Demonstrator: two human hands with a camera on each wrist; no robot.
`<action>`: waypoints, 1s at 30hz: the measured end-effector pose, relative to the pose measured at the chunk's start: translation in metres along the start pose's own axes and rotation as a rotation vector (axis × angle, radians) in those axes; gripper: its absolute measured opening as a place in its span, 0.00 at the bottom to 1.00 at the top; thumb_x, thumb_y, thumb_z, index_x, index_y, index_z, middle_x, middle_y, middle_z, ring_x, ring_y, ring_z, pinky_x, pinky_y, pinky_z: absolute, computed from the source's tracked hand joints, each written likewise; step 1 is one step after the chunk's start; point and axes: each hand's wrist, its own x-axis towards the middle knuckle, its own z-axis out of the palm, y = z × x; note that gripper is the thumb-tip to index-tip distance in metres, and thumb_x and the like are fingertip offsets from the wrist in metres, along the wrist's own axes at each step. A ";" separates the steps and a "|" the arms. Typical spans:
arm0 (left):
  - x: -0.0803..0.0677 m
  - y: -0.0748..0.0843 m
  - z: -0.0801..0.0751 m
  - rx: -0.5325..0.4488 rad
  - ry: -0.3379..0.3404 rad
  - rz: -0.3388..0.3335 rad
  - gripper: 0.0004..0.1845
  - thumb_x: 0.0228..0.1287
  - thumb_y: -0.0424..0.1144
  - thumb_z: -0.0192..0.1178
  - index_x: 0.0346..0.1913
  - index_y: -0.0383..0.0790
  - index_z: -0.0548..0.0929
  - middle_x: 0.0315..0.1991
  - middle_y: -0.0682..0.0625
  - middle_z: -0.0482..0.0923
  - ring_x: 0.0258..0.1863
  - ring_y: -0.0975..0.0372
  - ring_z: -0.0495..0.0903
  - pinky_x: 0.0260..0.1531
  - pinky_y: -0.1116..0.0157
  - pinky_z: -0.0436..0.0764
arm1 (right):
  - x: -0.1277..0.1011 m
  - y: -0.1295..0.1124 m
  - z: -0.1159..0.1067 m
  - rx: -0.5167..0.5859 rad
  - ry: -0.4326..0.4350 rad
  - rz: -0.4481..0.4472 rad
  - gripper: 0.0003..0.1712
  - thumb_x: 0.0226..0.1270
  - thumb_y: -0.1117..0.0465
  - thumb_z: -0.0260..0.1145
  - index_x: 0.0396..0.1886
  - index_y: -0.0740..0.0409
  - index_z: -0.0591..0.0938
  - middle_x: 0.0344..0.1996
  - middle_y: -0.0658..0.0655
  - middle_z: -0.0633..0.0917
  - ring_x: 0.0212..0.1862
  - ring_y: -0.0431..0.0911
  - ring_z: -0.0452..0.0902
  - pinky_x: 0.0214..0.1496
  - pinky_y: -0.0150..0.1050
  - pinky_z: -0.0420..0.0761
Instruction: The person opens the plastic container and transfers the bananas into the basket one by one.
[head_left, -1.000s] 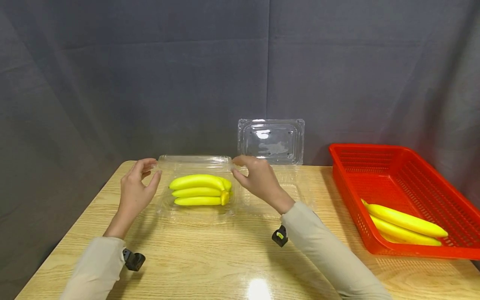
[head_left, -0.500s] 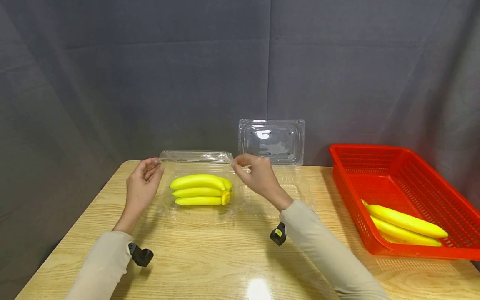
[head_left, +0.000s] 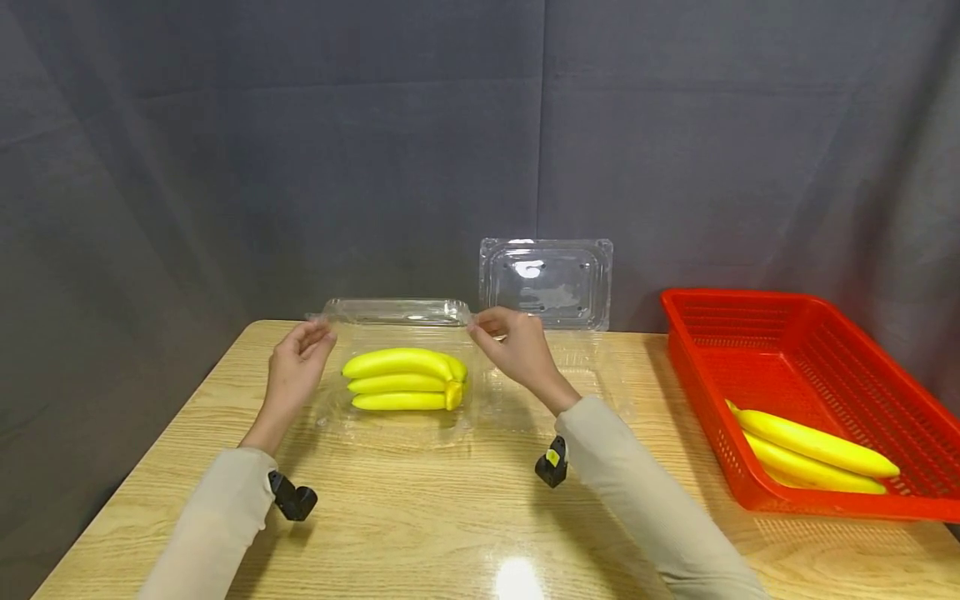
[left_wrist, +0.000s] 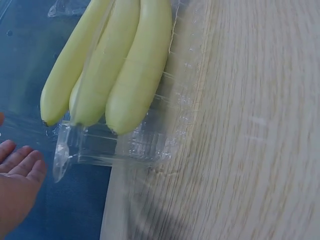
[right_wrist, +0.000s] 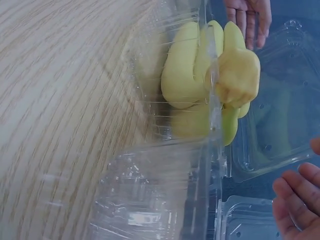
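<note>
Wooden surface [head_left: 450,517], carries everything. Red basket [head_left: 862,333] at right edge, holds loose bananas [head_left: 813,454] lying at its near end, long axis roughly left-right, tips slightly toward the person. Second clear box [head_left: 546,282] at the back, open, lid standing upright, nothing visible inside. Clear box [head_left: 390,421] left of centre on the surface, holds a banana bunch [head_left: 401,379]; bunch lies flat, long axis left-right, stem end to the right, tips pointing left. Box lid [head_left: 393,311] is raised over the far edge, tilted, not closed. Left hand [head_left: 296,367] pinches the lid's left corner, fingers curled narrow. Right hand [head_left: 513,346] pinches the lid's right corner, fingers likewise narrow. Hands sit either side of the bunch, not touching it.
</note>
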 end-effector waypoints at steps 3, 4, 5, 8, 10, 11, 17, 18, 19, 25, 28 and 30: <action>0.002 -0.001 0.001 -0.013 -0.022 -0.054 0.26 0.73 0.47 0.53 0.64 0.31 0.71 0.61 0.37 0.73 0.62 0.48 0.71 0.60 0.53 0.70 | 0.000 0.004 0.001 0.023 -0.008 0.057 0.10 0.66 0.60 0.67 0.40 0.62 0.86 0.35 0.55 0.88 0.34 0.45 0.84 0.36 0.36 0.83; 0.002 -0.002 0.001 -0.017 -0.029 -0.069 0.27 0.73 0.47 0.53 0.65 0.31 0.71 0.61 0.37 0.72 0.62 0.48 0.71 0.61 0.53 0.69 | 0.000 0.005 0.001 0.028 -0.010 0.070 0.10 0.66 0.60 0.67 0.40 0.62 0.86 0.35 0.55 0.88 0.34 0.45 0.84 0.37 0.37 0.83; 0.002 -0.002 0.001 -0.022 -0.035 -0.078 0.27 0.73 0.47 0.53 0.65 0.31 0.71 0.61 0.37 0.72 0.62 0.48 0.71 0.61 0.53 0.69 | 0.000 0.006 0.001 0.030 -0.014 0.083 0.10 0.66 0.59 0.66 0.40 0.61 0.86 0.34 0.55 0.88 0.34 0.45 0.84 0.37 0.37 0.83; 0.001 -0.002 0.001 -0.041 -0.054 -0.102 0.28 0.73 0.48 0.53 0.66 0.31 0.70 0.62 0.38 0.72 0.62 0.49 0.70 0.62 0.53 0.67 | -0.001 0.008 0.003 0.034 -0.030 0.116 0.10 0.67 0.58 0.66 0.40 0.61 0.86 0.34 0.54 0.88 0.34 0.44 0.84 0.37 0.38 0.82; 0.001 -0.002 0.001 -0.054 -0.065 -0.106 0.28 0.73 0.48 0.53 0.67 0.31 0.69 0.63 0.38 0.71 0.62 0.49 0.70 0.63 0.53 0.66 | -0.001 0.010 0.005 0.036 -0.041 0.132 0.11 0.67 0.58 0.65 0.40 0.61 0.86 0.34 0.54 0.88 0.34 0.45 0.84 0.38 0.38 0.82; 0.001 -0.002 0.001 -0.062 -0.070 -0.105 0.29 0.73 0.48 0.53 0.67 0.31 0.69 0.63 0.38 0.71 0.62 0.49 0.70 0.63 0.53 0.66 | -0.001 0.011 0.006 0.037 -0.048 0.141 0.11 0.68 0.58 0.65 0.41 0.61 0.86 0.34 0.54 0.88 0.35 0.45 0.84 0.38 0.39 0.82; 0.003 -0.002 0.003 -0.111 -0.080 -0.105 0.28 0.73 0.45 0.54 0.68 0.30 0.67 0.63 0.37 0.70 0.63 0.50 0.69 0.63 0.55 0.66 | -0.001 0.012 0.008 0.018 -0.066 0.176 0.13 0.68 0.57 0.65 0.42 0.62 0.87 0.34 0.55 0.88 0.36 0.46 0.84 0.47 0.43 0.79; 0.003 -0.001 0.004 -0.115 -0.082 -0.107 0.28 0.73 0.45 0.54 0.68 0.29 0.67 0.63 0.37 0.70 0.63 0.50 0.69 0.63 0.55 0.66 | -0.001 0.012 0.008 0.017 -0.065 0.183 0.13 0.68 0.57 0.65 0.42 0.62 0.87 0.34 0.55 0.88 0.36 0.46 0.84 0.48 0.44 0.79; 0.004 -0.001 0.004 -0.120 -0.082 -0.109 0.28 0.73 0.44 0.55 0.68 0.29 0.67 0.63 0.36 0.70 0.63 0.50 0.68 0.63 0.55 0.67 | 0.000 0.013 0.008 0.016 -0.064 0.190 0.13 0.68 0.57 0.65 0.42 0.62 0.87 0.34 0.55 0.88 0.36 0.46 0.84 0.49 0.44 0.78; 0.008 -0.001 0.008 -0.138 -0.091 -0.120 0.27 0.72 0.39 0.55 0.68 0.27 0.66 0.65 0.35 0.68 0.64 0.49 0.67 0.63 0.55 0.67 | 0.001 0.014 0.008 0.034 -0.061 0.223 0.13 0.68 0.57 0.65 0.43 0.62 0.86 0.36 0.56 0.88 0.38 0.47 0.84 0.44 0.43 0.82; 0.009 -0.001 0.009 -0.142 -0.101 -0.125 0.29 0.72 0.38 0.55 0.69 0.26 0.64 0.67 0.35 0.65 0.66 0.48 0.66 0.64 0.55 0.66 | 0.002 0.014 0.010 0.037 -0.053 0.232 0.15 0.68 0.58 0.65 0.47 0.64 0.85 0.39 0.58 0.87 0.40 0.49 0.84 0.45 0.43 0.82; 0.010 -0.001 0.010 -0.149 -0.106 -0.125 0.29 0.72 0.39 0.55 0.69 0.26 0.63 0.67 0.34 0.64 0.67 0.48 0.64 0.64 0.55 0.65 | 0.002 0.013 0.012 0.030 -0.048 0.240 0.17 0.67 0.59 0.65 0.49 0.65 0.84 0.40 0.60 0.87 0.42 0.50 0.84 0.47 0.44 0.81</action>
